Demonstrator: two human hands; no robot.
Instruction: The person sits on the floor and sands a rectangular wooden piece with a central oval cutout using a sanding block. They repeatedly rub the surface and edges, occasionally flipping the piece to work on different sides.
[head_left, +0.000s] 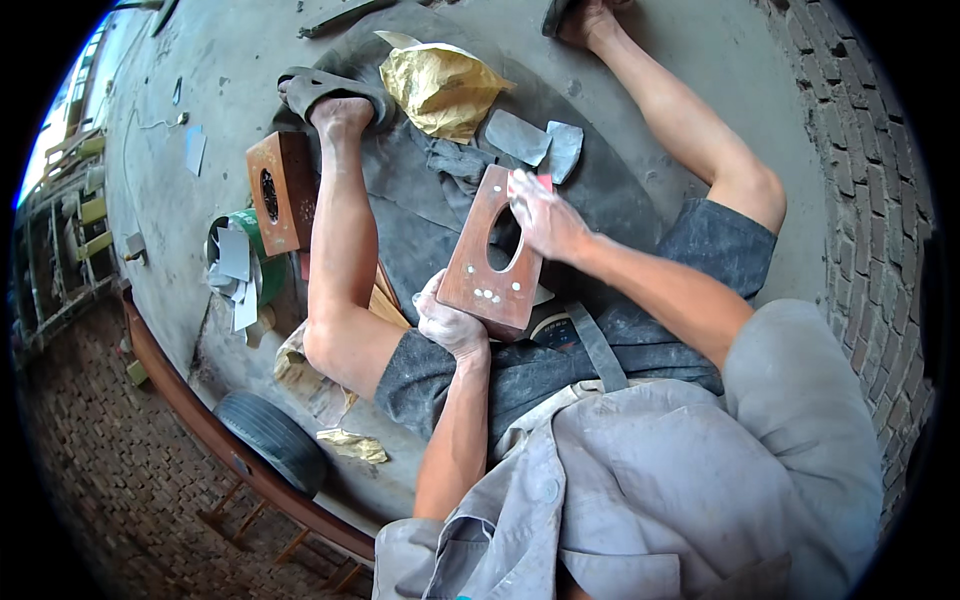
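Observation:
A reddish-brown wooden tissue box point(470, 262) with an oval opening and several pale round spots lies tilted above my lap. My left hand point(450, 322), white with dust, is closed around its near left end. At the box's far right edge, my right hand point(545, 218) presses a red flat piece point(545, 182) against the wood, its fingers mostly covering it. The piece looks like sandpaper, but too little shows to be sure. Beyond the box, two grey sheets point(518, 137) lie beside a crumpled dark cloth point(458, 162).
A second wooden box point(282, 190) with a dark oval opening stands left of my leg. Below it is a green round container point(268, 275) holding pale sheets. A crumpled yellow bag point(440, 88) lies ahead, a tyre point(270, 440) at lower left. A brick wall point(865, 200) runs along the right.

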